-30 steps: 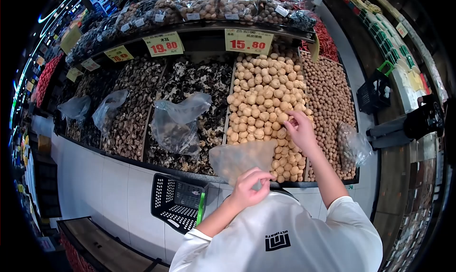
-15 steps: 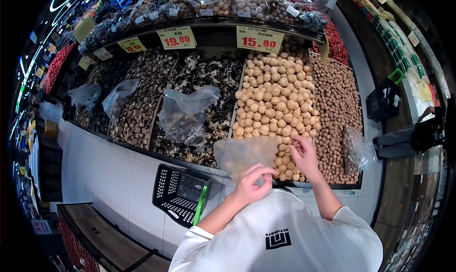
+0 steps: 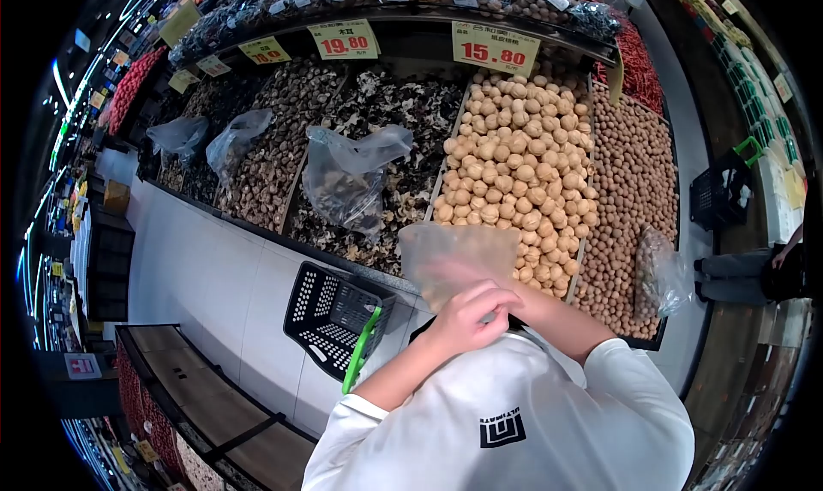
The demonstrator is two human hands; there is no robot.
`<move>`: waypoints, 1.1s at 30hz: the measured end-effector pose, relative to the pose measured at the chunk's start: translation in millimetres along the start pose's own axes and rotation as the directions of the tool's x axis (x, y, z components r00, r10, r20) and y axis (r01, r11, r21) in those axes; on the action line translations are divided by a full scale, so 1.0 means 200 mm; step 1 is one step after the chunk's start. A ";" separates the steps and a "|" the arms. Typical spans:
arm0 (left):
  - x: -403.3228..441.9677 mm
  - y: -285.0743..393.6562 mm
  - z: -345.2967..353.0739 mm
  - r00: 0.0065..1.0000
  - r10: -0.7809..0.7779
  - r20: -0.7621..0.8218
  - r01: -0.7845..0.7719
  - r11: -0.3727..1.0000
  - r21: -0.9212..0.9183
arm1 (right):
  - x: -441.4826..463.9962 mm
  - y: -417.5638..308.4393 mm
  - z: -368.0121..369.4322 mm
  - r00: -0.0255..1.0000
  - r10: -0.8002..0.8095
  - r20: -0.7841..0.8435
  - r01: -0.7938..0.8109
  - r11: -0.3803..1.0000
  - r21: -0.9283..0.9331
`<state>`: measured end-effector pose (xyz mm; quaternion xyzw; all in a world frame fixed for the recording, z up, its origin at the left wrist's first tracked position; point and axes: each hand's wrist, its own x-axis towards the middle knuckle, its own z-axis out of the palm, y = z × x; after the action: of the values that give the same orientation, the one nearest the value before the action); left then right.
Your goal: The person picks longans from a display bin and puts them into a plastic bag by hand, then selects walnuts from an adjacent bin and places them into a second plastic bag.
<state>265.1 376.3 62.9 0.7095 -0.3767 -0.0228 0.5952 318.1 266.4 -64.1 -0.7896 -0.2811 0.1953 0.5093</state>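
Note:
My left hand (image 3: 474, 317) is closed on the rim of a thin, cloudy plastic bag (image 3: 429, 253) at the near edge of the bin of pale walnuts (image 3: 514, 157). Behind the bag's film, my right hand (image 3: 467, 270) shows only as a blurred pinkish shape; its fingers cannot be made out. The right forearm crosses just beyond my left hand. To the left, another clear bag (image 3: 347, 178) lies on the black dried fungus (image 3: 407, 161). Smaller brown nuts (image 3: 633, 178) fill the bin on the right.
A black basket with a green handle (image 3: 330, 320) stands on the floor at the left. A filled bag (image 3: 658, 277) rests at the right bin's edge. Price signs (image 3: 495, 49) hang above. A person (image 3: 746, 272) and another basket (image 3: 720, 191) are at the far right.
My right hand has moved from over the walnuts down and left, in behind the bag's film. The view has shifted, so the bins appear farther right and higher.

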 end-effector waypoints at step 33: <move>-0.05 0.02 0.10 0.978 0.111 -0.177 -0.069 0.971 0.229 | 0.09 0.17 0.10 0.991 -0.096 -0.088 0.050 0.906 -0.419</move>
<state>246.3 366.1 56.8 0.7524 -0.3508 0.1138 0.5458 328.7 280.3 -103.0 -0.8781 -0.3180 0.0691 0.3508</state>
